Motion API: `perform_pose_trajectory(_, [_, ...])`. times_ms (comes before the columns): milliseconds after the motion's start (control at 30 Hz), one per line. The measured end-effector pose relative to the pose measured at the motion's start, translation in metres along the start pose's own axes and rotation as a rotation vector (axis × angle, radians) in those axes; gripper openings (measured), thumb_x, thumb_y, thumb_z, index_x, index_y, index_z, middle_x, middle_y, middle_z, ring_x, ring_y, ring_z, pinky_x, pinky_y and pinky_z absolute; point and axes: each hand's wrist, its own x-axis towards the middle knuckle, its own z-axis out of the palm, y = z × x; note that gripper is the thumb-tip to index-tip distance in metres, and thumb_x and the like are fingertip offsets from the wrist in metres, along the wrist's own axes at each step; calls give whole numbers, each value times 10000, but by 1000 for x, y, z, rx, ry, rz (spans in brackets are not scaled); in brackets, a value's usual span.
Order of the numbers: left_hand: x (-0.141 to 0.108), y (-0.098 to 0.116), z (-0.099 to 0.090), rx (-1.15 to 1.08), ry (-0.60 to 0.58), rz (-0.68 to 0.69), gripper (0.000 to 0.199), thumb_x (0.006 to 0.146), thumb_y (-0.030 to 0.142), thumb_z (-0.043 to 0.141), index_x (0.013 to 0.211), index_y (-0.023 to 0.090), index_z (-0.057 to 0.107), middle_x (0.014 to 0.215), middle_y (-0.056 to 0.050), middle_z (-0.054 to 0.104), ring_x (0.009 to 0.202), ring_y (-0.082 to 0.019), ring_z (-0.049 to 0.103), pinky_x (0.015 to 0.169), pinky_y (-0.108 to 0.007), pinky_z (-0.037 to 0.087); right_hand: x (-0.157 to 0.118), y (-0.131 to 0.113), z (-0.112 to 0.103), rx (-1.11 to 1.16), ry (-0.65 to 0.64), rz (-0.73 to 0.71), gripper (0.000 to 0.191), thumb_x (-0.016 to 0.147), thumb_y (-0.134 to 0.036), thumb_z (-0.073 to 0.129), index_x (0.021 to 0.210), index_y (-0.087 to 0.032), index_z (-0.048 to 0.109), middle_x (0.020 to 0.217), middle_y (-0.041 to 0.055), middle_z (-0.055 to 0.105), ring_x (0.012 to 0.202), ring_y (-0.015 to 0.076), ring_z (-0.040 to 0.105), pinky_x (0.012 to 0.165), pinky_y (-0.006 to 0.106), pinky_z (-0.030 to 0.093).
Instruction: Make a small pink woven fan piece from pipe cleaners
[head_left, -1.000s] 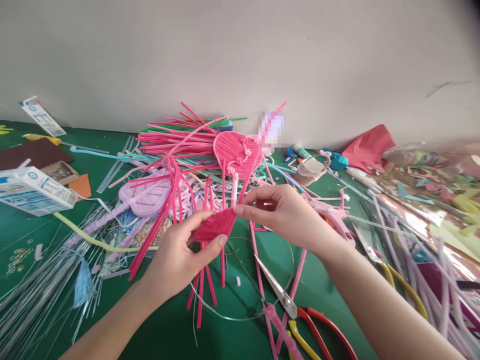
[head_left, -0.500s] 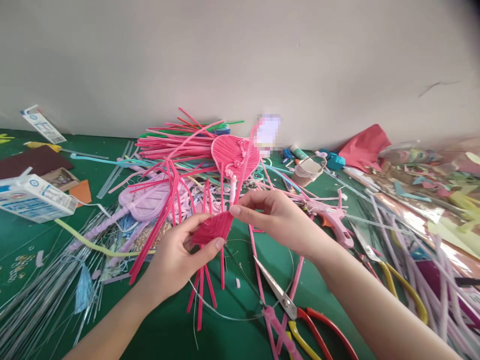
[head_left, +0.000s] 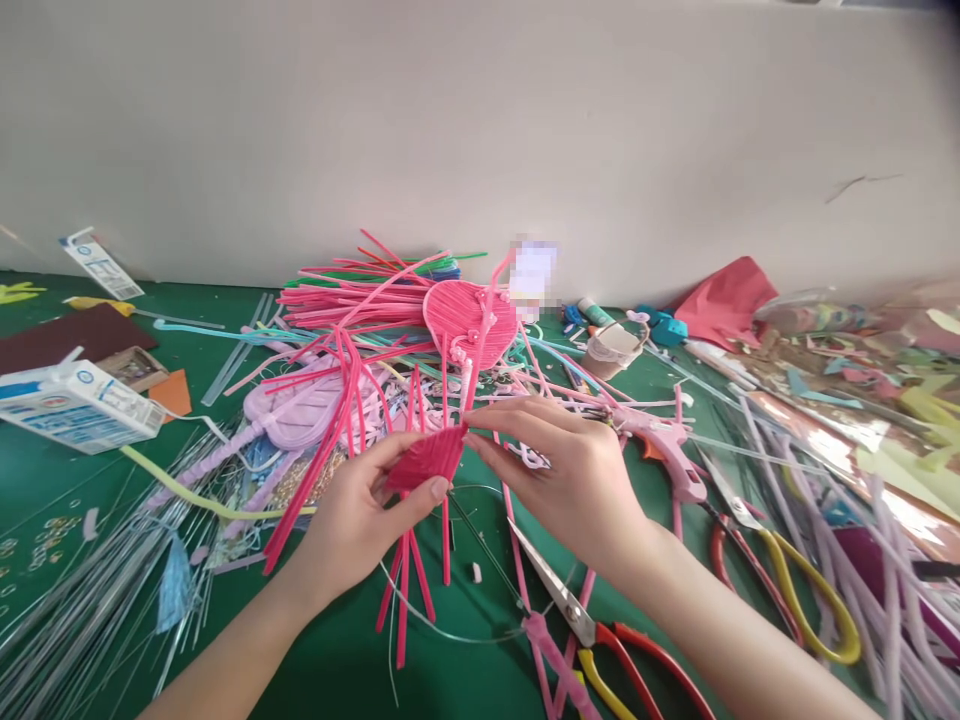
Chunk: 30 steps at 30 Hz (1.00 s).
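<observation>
My left hand point(head_left: 375, 495) grips a small flat panel of deep-pink pipe cleaners point(head_left: 426, 460), thumb in front and fingers behind. At the panel's upper right corner, my right hand point(head_left: 559, 455) pinches its edge between thumb and fingertips. Long loose pink pipe cleaners point(head_left: 401, 600) show below and behind the panel. Just beyond the hands lies a pink rounded fan shape point(head_left: 457, 310) with small knotted trim and a wrapped handle. Scissors with red handles point(head_left: 566, 600) lie under my right forearm, blades pointing toward the panel.
A pink glue gun point(head_left: 671, 450) and yellow-handled scissors point(head_left: 787, 560) lie to the right. Left are a lilac fan shape point(head_left: 292, 405), a milk carton point(head_left: 79, 405) and a bundle of thin wires point(head_left: 97, 590). Paper scraps point(head_left: 840, 385) cover the far right. A pale wall stands behind.
My right hand's fingers have straightened somewhat, and its back has turned more toward me, still at the panel's corner. The left hand keeps its hold. The camera view has shifted slightly.
</observation>
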Motion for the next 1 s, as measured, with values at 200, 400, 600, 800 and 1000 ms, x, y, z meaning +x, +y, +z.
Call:
perform_pose_trajectory(200, [-4, 4, 5, -47, 65, -13, 379, 758, 459, 803, 1057, 241, 719, 797, -10, 773, 829, -241, 764, 776, -322, 626, 3, 0, 1, -60, -33, -22, 118, 908, -218, 667, 997, -179, 734, 925, 57, 781, 861, 189, 737, 767, 288, 576])
perform_pose_trajectory(400, [-6, 6, 5, -47, 72, -5, 365, 765, 468, 792, 1044, 243, 722, 823, -17, 779, 816, -241, 761, 774, -333, 627, 7, -4, -5, -19, -125, 94, 147, 878, -269, 703, 1010, -205, 702, 979, 36, 777, 864, 182, 732, 744, 279, 568])
perform_pose_trajectory(600, [-4, -1, -2, 14, -26, 40, 321, 825, 443, 742, 1065, 236, 694, 899, -33, 802, 828, -238, 770, 740, -317, 638, 11, -6, -7, 80, -170, 193, 120, 842, -272, 708, 949, -219, 697, 940, 10, 771, 814, 168, 717, 745, 288, 551])
perform_pose_trajectory(800, [-5, -1, -3, 10, -37, 55, 285, 844, 388, 735, 1082, 239, 685, 937, -24, 802, 840, -213, 767, 735, -276, 631, 16, -10, -10, 253, -223, 352, 64, 797, -243, 706, 855, -214, 701, 833, -8, 758, 740, 149, 697, 703, 281, 550])
perform_pose_trajectory(1000, [-4, 9, -5, 40, -64, 79, 287, 843, 399, 731, 1081, 247, 677, 915, -15, 784, 836, -210, 750, 730, -279, 616, 20, -17, -18, 408, -278, 476, 67, 812, -273, 691, 804, -211, 717, 789, 7, 750, 732, 159, 700, 676, 292, 557])
